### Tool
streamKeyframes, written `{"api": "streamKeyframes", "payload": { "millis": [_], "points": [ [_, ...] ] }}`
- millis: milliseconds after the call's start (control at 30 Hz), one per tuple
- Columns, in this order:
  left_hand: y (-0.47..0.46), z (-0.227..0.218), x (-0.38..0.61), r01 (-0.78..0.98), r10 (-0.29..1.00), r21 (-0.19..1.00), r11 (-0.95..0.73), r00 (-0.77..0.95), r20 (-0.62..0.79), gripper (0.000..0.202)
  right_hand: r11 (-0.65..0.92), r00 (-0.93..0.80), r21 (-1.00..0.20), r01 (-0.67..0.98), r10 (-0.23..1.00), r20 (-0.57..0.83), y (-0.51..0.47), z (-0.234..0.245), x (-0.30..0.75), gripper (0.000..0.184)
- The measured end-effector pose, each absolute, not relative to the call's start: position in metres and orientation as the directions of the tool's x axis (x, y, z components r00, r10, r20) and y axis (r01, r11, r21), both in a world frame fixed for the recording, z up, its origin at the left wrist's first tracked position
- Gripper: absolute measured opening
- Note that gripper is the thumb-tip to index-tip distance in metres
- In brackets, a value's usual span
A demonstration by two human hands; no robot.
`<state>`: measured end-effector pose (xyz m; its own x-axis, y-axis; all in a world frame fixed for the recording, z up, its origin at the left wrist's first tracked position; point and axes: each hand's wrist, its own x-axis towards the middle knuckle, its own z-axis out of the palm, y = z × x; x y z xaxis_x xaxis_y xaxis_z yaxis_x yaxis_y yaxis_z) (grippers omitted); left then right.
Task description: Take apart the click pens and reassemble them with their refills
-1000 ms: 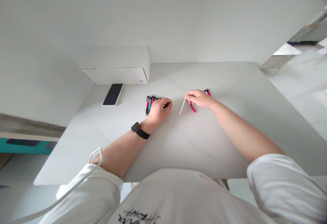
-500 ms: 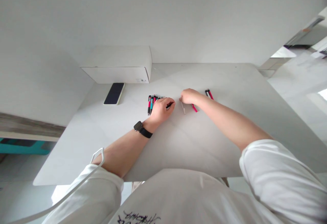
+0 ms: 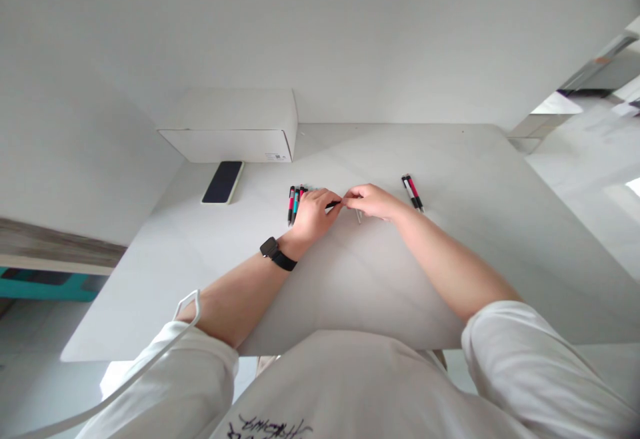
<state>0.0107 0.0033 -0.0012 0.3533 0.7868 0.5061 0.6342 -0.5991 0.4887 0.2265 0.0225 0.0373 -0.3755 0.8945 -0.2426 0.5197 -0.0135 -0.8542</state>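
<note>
My left hand (image 3: 316, 215) is closed around a slim black pen part (image 3: 332, 205), which shows between thumb and fingers. At the right end of that part, my right hand (image 3: 369, 199) meets it with pinched fingertips; anything small between them cannot be made out. A thin white stick, like a pen refill (image 3: 359, 218), lies on the table below my right fingers, partly covered. Beside my left hand, several pens with red, teal and black parts (image 3: 291, 204) lie side by side, some hidden behind the hand. Two more pens (image 3: 413, 192), red-black and white-black, rest right of my right hand.
All of this is on a white table (image 3: 350, 292) against a wall. A white box (image 3: 225, 145) stands at the back left, with a phone (image 3: 223, 182) lying before it. My left wrist wears a black watch (image 3: 270, 247). A white cable (image 3: 145, 365) runs by my left sleeve.
My right hand has moved left from above the white stick to meet the black part at my left fingers. The right-hand pens show fully now; the pink-red piece under the hand is hidden.
</note>
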Motion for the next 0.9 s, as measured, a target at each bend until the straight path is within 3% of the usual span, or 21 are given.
{"api": "streamKeyframes", "payload": {
  "millis": [233, 333, 467, 600, 733, 900],
  "points": [
    [0.000, 0.002, 0.007, 0.676, 0.774, 0.419, -0.606, 0.380, 0.507, 0.017, -0.181, -0.313, -0.937, 0.299, 0.909, -0.275, 0.020, 0.021, 0.215, 0.033],
    [0.000, 0.003, 0.007, 0.667, 0.774, 0.431, -0.608, 0.378, 0.508, 0.014, -0.207, -0.301, -0.938, 0.280, 0.908, -0.290, 0.021, 0.021, 0.219, 0.033],
    [0.005, 0.000, 0.005, 0.653, 0.815, 0.517, -0.553, 0.296, 0.498, 0.021, 0.017, -0.274, -0.884, 0.467, 0.953, -0.126, 0.027, 0.029, 0.236, 0.027],
    [0.009, -0.004, 0.004, 0.651, 0.844, 0.571, -0.500, 0.221, 0.488, 0.020, 0.360, -0.378, -0.671, 0.648, 0.917, 0.126, 0.033, 0.034, 0.250, 0.013],
    [0.007, -0.004, 0.006, 0.636, 0.837, 0.569, -0.521, 0.247, 0.489, 0.013, 0.477, -0.513, -0.546, 0.689, 0.853, 0.097, 0.035, 0.026, 0.248, 0.013],
    [0.005, -0.001, 0.007, 0.621, 0.824, 0.561, -0.548, 0.287, 0.488, 0.011, 0.503, -0.559, -0.471, 0.725, 0.829, 0.025, 0.037, 0.016, 0.241, 0.016]
  ]
}}
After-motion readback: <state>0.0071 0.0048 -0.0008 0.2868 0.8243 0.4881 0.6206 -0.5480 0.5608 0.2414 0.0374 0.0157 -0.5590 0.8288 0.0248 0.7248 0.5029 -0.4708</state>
